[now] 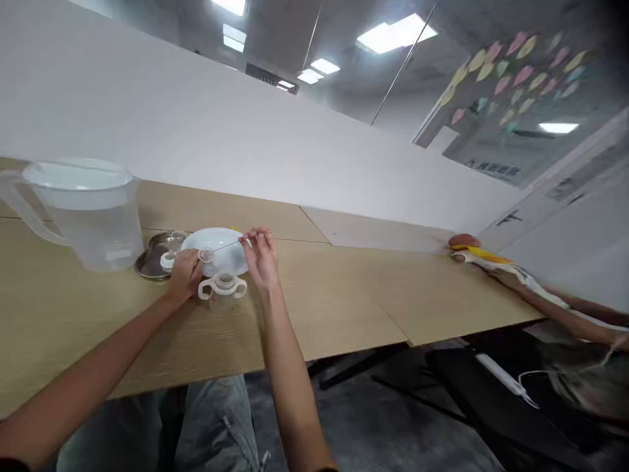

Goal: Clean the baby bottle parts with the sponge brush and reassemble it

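My left hand (184, 274) is closed on a small round whitish disc-like part (205, 255), held up over the white plate (230, 233). Pinched in the fingers of my right hand (260, 252) is a thin, dark rod (227, 246), whose far end points to the round part. Whether the two touch I cannot tell. Between my wrists stands a clear cup with two white handles (223, 292), upright and without a lid. Left of the plate, a kidney-shaped metal tray (145, 265) bears a white ring-like cap (168, 261) and a clear part (177, 241).
A large translucent pitcher (95, 226) with a white lid stands at the left. The wooden table (344, 295) runs along a white wall (236, 144). At the far right, another person's arm (555, 314) rests near a yellow and reddish object (479, 250).
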A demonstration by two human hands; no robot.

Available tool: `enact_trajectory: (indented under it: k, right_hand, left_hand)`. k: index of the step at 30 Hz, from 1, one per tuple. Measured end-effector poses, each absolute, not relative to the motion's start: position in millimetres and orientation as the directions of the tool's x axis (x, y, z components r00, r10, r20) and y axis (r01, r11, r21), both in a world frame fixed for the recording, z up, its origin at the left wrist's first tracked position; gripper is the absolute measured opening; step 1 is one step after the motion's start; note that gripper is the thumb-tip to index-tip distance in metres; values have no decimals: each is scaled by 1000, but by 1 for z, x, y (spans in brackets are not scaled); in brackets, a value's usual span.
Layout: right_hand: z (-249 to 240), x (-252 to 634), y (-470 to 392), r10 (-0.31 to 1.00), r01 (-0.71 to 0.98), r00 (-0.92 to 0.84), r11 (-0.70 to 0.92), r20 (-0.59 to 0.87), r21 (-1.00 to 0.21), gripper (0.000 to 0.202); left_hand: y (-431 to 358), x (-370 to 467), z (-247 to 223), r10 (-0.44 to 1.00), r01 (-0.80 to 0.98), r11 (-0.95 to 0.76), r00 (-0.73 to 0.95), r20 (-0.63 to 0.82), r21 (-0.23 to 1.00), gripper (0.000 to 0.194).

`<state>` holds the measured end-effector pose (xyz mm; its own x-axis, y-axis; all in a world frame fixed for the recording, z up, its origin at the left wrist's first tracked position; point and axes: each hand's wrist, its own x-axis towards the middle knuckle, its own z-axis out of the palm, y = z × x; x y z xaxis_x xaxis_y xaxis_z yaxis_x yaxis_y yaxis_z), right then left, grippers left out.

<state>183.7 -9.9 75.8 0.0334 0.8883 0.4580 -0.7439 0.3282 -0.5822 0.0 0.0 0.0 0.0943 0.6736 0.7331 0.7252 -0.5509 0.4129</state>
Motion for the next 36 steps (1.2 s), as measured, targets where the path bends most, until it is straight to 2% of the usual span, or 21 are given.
enact_trajectory:
  k: [12,19,25,32,36]
  right_hand:
    - [77,180,-19,834,-563,-133,381,535,-734,29]
    - [72,185,-14,822,-390,-83,494,563,-777,29]
    - [69,188,-12,799,-227,-82,567,596,-792,27]
    - [75,183,-23,657,-51,-104,746,747,-664,17]
    - [77,180,-27,619,88,-138,786,774,-612,15]
  left_hand:
    - [-1,4,-1,662,678,-583,77,745,448,36]
    - [2,7,-5,628,627,-630,61,776,459,39]
    - [3,8,-6,653,625,-618,70,754,477,45]
    - [1,9,-4,646,605,-641,95,757,472,49]
    - [0,9,-4,650,614,-633,90,755,472,50]
